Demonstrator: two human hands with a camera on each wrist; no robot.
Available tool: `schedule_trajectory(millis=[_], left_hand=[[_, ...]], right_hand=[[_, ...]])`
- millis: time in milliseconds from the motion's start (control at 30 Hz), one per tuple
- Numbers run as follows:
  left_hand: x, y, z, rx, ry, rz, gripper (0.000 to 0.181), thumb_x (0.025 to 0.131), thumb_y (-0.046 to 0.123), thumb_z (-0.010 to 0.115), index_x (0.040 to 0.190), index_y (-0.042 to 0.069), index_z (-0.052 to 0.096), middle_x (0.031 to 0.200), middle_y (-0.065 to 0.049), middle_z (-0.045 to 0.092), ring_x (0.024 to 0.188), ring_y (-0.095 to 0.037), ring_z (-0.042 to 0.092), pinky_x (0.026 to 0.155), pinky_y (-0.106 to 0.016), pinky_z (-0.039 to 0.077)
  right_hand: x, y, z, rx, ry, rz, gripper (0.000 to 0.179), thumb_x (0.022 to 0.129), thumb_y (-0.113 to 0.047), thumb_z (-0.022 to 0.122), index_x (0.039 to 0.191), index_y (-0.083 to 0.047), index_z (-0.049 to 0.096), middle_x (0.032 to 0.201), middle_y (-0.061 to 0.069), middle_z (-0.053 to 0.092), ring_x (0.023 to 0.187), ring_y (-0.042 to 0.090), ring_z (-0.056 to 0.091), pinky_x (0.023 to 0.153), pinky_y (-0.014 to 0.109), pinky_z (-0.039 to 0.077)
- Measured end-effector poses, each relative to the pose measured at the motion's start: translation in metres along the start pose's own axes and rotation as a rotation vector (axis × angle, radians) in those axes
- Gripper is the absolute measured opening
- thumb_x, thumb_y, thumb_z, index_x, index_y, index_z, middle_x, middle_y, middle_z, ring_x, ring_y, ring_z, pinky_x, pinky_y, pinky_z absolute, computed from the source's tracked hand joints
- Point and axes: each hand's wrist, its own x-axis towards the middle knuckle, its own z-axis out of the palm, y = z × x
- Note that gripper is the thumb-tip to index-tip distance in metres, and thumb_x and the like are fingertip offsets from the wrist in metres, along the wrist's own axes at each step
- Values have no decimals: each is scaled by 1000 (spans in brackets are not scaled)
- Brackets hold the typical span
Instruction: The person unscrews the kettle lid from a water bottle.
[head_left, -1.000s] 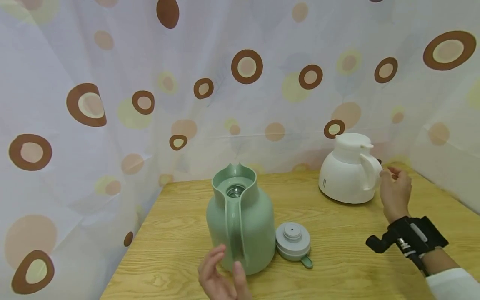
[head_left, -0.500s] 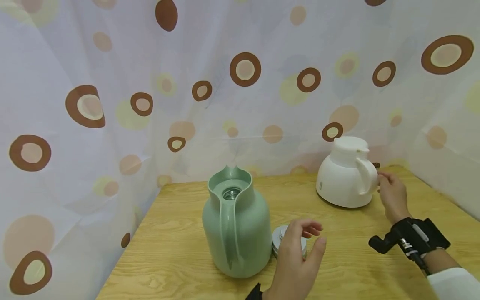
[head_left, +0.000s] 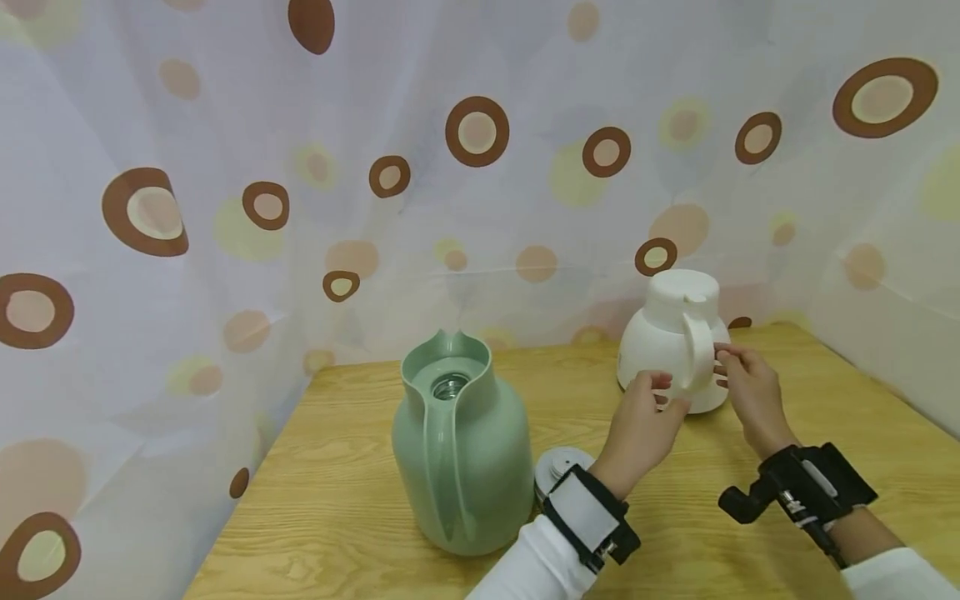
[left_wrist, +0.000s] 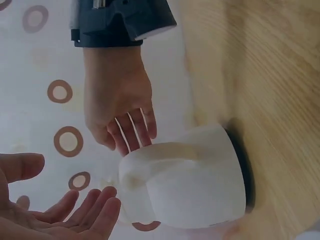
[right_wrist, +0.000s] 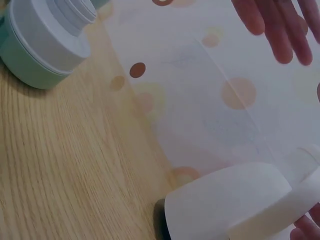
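Note:
A white thermal jug [head_left: 660, 342] with a lid on stands upright at the table's back right, its handle [head_left: 699, 354] facing me. Close by on the left is my left hand [head_left: 645, 429], its fingers spread and holding nothing; the left wrist view shows a gap to the jug. On the other side my right hand [head_left: 753, 400] has its fingers extended, tips at the handle and body. In the left wrist view the right hand [left_wrist: 120, 95] reaches the handle side with fairly straight fingers; firm contact is hard to tell.
A green thermal jug [head_left: 468, 467] with its mouth uncovered stands left of centre. Beside it lies a round grey stopper [head_left: 558, 467], partly hidden by the left wrist. A patterned curtain [head_left: 480, 208] hangs behind the wooden table [head_left: 352, 467].
My left hand has come from beside the green jug, across the stopper, to the white jug. The white jug's handle has swung leftward to face me, with my right hand following it.

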Motion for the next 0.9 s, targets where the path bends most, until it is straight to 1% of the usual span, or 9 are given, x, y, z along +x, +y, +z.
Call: schedule_trajectory(millis=[67, 133, 233, 367, 467, 567, 667, 800, 900], left_hand=[[14, -1, 8, 53, 9, -25, 32, 90, 23, 59, 118, 11, 53, 108, 5, 53, 95, -6, 51, 75, -22, 43], [27, -2, 17, 118, 28, -34, 35, 89, 24, 60, 120, 10, 53, 110, 3, 53, 97, -8, 52, 78, -22, 43], [47, -6, 28, 166, 51, -52, 36, 89, 24, 60, 121, 10, 53, 110, 1, 54, 97, -10, 53, 79, -23, 43], [71, -16, 41, 81, 72, -98, 34, 88, 21, 62, 118, 9, 55, 108, 2, 58, 96, -10, 55, 77, -22, 44], [85, -25, 50, -29, 68, -136, 33, 88, 18, 63, 118, 10, 56, 106, 2, 60, 95, -9, 56, 76, -22, 45], [93, -33, 59, -105, 57, -174, 33, 88, 16, 63, 119, 10, 56, 103, 3, 61, 93, -9, 56, 75, -22, 46], [98, -38, 67, -140, 40, -192, 34, 88, 16, 63, 121, 11, 56, 104, 4, 61, 96, -9, 55, 76, -22, 46], [102, -43, 77, -150, 5, -194, 33, 90, 15, 60, 123, 12, 55, 108, 3, 60, 101, -9, 54, 78, -22, 46], [101, -45, 80, -131, -25, -188, 28, 91, 15, 59, 119, 12, 58, 106, 2, 61, 99, -10, 55, 78, -23, 46]], right_hand=[[12, 15, -4, 14, 42, 13, 47, 95, -42, 43, 126, -7, 52, 117, 7, 52, 94, 9, 53, 76, 24, 48], [20, 22, -9, -1, 72, 20, 47, 94, -43, 46, 123, -6, 53, 115, 6, 52, 93, 10, 53, 72, 21, 48], [26, 18, -17, -49, 61, 33, 54, 93, -41, 48, 125, 2, 46, 120, 15, 45, 96, 18, 49, 70, 20, 45], [26, 11, -27, -81, -121, 61, 68, 95, -39, 43, 137, 11, 23, 136, 32, 25, 116, 41, 36, 86, 40, 44], [30, 16, -32, -57, -270, 105, 75, 96, -40, 41, 141, 11, 8, 140, 38, 9, 124, 51, 20, 93, 57, 32], [36, 24, -35, -19, -355, 127, 79, 96, -43, 39, 142, 7, -1, 141, 38, 0, 125, 55, 11, 94, 62, 26], [43, 30, -39, 41, -392, 152, 80, 96, -46, 37, 143, 2, -6, 143, 33, -8, 125, 56, 4, 94, 64, 22], [50, 37, -43, 97, -413, 176, 80, 96, -45, 38, 144, -4, -11, 144, 30, -11, 126, 56, 2, 95, 64, 20], [49, 40, -41, 100, -416, 155, 78, 97, -42, 40, 144, -5, -10, 145, 31, -10, 126, 55, 4, 96, 62, 21]])
